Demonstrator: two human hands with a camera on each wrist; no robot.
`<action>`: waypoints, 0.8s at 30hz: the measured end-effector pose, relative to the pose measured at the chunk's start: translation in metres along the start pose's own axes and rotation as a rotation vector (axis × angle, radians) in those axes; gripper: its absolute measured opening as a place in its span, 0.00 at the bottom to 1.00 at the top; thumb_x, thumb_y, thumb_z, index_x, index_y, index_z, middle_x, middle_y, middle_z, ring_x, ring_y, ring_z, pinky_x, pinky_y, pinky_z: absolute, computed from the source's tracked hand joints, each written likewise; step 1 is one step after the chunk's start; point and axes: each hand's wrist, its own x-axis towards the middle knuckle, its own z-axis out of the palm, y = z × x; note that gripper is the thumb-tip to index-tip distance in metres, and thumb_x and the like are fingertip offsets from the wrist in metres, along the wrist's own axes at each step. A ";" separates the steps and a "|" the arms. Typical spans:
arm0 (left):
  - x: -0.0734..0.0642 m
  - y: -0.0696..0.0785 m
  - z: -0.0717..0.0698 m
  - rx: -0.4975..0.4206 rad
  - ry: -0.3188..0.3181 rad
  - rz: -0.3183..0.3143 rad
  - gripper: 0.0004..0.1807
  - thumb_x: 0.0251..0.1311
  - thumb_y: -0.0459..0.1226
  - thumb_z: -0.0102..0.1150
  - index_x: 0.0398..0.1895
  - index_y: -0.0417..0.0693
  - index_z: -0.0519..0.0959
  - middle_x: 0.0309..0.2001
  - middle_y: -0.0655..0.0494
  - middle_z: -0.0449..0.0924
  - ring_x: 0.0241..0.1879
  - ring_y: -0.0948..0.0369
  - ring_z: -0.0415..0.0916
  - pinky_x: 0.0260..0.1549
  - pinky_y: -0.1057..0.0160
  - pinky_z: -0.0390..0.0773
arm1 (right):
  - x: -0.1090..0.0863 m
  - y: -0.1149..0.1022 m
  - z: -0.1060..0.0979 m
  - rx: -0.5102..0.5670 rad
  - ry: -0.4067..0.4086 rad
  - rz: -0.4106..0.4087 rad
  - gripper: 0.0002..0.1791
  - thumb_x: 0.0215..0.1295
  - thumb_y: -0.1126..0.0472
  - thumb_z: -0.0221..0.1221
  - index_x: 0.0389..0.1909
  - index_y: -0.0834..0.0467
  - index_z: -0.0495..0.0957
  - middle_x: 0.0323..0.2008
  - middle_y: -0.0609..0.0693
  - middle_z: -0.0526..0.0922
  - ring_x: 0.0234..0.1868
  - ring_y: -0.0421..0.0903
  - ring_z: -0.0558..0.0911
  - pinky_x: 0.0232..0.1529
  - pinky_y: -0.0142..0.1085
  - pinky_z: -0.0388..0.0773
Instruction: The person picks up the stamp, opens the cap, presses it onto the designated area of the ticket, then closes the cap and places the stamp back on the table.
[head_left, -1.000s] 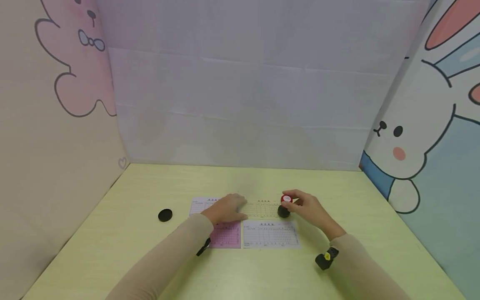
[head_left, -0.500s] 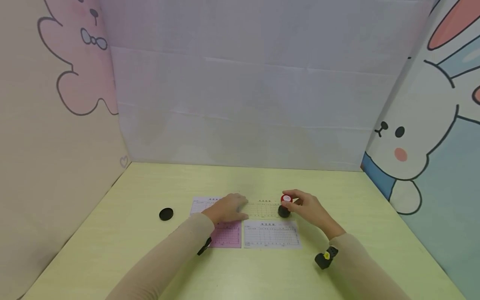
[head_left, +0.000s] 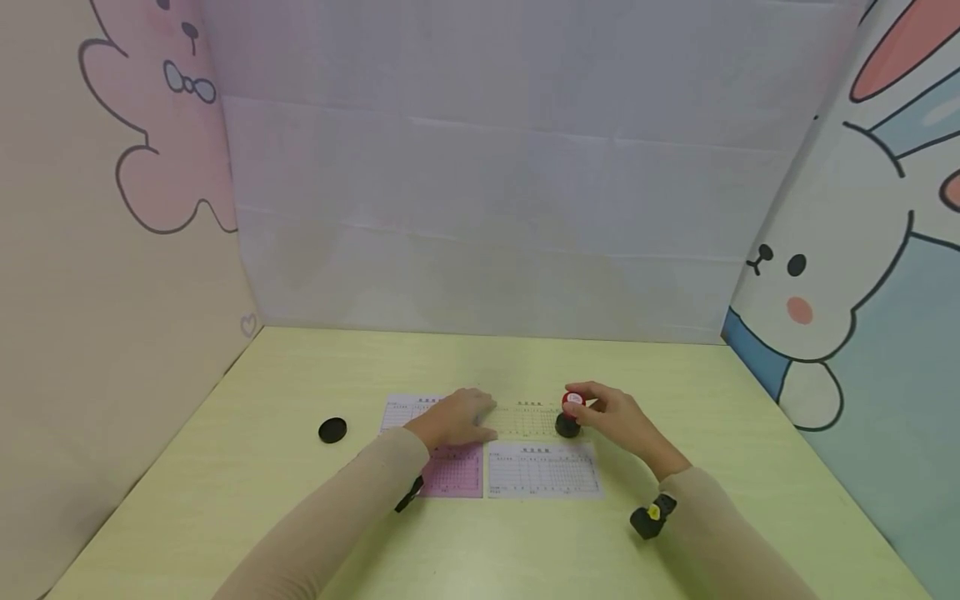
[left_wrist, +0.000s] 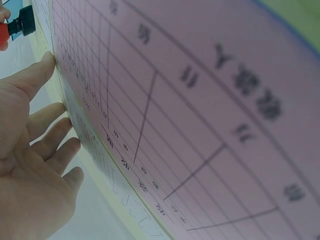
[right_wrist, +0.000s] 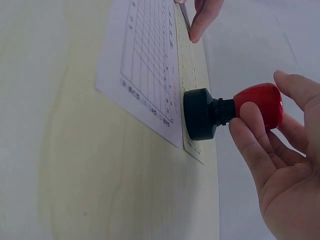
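My right hand grips the red knob of a round stamp between thumb and fingers. The stamp's black base stands flat on the right end of a pale yellow printed form. My left hand lies with fingers extended across the middle of the forms, fingertips at the yellow form's left end. Beneath that wrist is a pink form, partly covered by the arm. Behind the left hand a white form shows in part. A second white form lies in front of the yellow one.
A black round cap lies on the pale wood table, left of the forms. A white sheet wall closes off the back, and cartoon-printed walls rise at both sides.
The head view shifts slightly. Both hands hold their places, and the stamp stays on the yellow form in the right hand.
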 end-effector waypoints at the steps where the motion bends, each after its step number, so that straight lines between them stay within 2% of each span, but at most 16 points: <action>1: 0.000 0.000 0.000 -0.001 0.000 0.001 0.34 0.66 0.48 0.64 0.70 0.41 0.71 0.71 0.46 0.66 0.73 0.50 0.59 0.72 0.53 0.57 | 0.000 0.000 0.000 0.008 0.000 0.001 0.26 0.69 0.50 0.64 0.63 0.58 0.76 0.45 0.50 0.84 0.38 0.48 0.83 0.42 0.40 0.79; 8: -0.001 0.002 -0.001 -0.001 -0.003 -0.001 0.34 0.67 0.48 0.63 0.70 0.40 0.70 0.72 0.46 0.66 0.73 0.50 0.59 0.72 0.53 0.57 | 0.000 0.003 0.001 0.065 0.008 0.006 0.26 0.70 0.51 0.62 0.63 0.61 0.76 0.45 0.53 0.86 0.40 0.51 0.86 0.44 0.35 0.81; 16: -0.001 0.001 0.002 -0.011 -0.004 0.002 0.34 0.66 0.48 0.64 0.70 0.40 0.70 0.72 0.46 0.66 0.73 0.49 0.58 0.73 0.53 0.56 | -0.004 0.001 0.004 0.113 0.024 0.017 0.26 0.71 0.54 0.62 0.63 0.64 0.75 0.47 0.56 0.85 0.41 0.53 0.86 0.47 0.35 0.81; 24: -0.001 0.002 0.001 -0.002 -0.007 0.006 0.34 0.66 0.49 0.63 0.70 0.40 0.70 0.72 0.46 0.65 0.73 0.49 0.58 0.73 0.53 0.56 | -0.012 -0.021 -0.001 0.127 0.005 -0.004 0.21 0.73 0.62 0.60 0.61 0.70 0.74 0.47 0.64 0.84 0.43 0.64 0.84 0.45 0.32 0.81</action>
